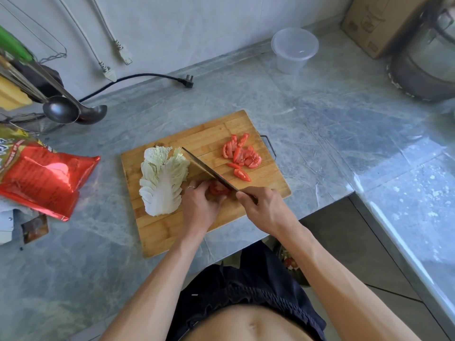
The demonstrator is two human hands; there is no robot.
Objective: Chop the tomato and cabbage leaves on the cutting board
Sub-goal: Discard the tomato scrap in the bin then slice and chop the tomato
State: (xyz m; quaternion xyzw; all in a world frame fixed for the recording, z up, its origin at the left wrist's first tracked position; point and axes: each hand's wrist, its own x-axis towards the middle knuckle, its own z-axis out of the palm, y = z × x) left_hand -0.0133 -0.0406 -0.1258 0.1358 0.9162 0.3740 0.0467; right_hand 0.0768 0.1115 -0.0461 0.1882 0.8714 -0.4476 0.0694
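- The step in hand looks to be slicing the last piece of tomato (218, 189), which sits on the near part of the cutting board (172, 232), between the two hands.
- The left hand (199, 205) is curled over that piece, pinning it to the board; the right hand (266, 210) is clenched around the handle of the knife (209, 172), whose blade runs away from the person, over the tomato piece and beside the cabbage.
- To do it well, I would keep the left fingertips tucked back from the blade, let the flat of the blade ride along the knuckles, and cut in even strokes so the pieces match the tomato slices (242, 155) already lying at the far right of the board.
- The cabbage leaves (162, 178) lie whole on the left of the board, just beside the blade; they seem not yet chopped, and should stay clear of the stroke until the tomato is done.
- The board overhangs the counter (307, 107) edge slightly at its near right corner, so a steady downward press is safer than a hard chop.
- Hard to make out: the knife handle is hidden inside the right hand, the left hand covers much of the tomato piece so its size is unclear, and whether the blade edge is touching the tomato cannot be told.
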